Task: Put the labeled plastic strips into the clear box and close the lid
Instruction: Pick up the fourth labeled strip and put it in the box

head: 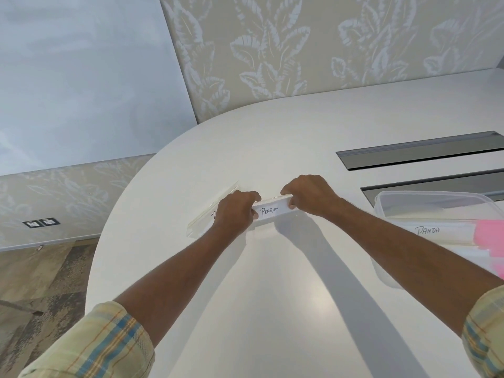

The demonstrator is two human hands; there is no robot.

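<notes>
A clear plastic strip with a white label reading PENGUIN [270, 211] is held between both hands near the middle of the white table. My left hand [236, 211] grips its left end and my right hand [311, 196] grips its right end. A second clear strip [203, 216] lies flat on the table behind and left of my left hand, partly hidden by it. At the right edge stands the clear box [381, 203], without a lid on it, holding a strip labeled PANDA [426, 230] and something pink [491, 236].
The white table [272, 296] has a rounded left edge with floor beyond it. Two dark recessed slots [420, 154] run across the table behind the box. A leaf-patterned wall stands at the back. No lid can be seen.
</notes>
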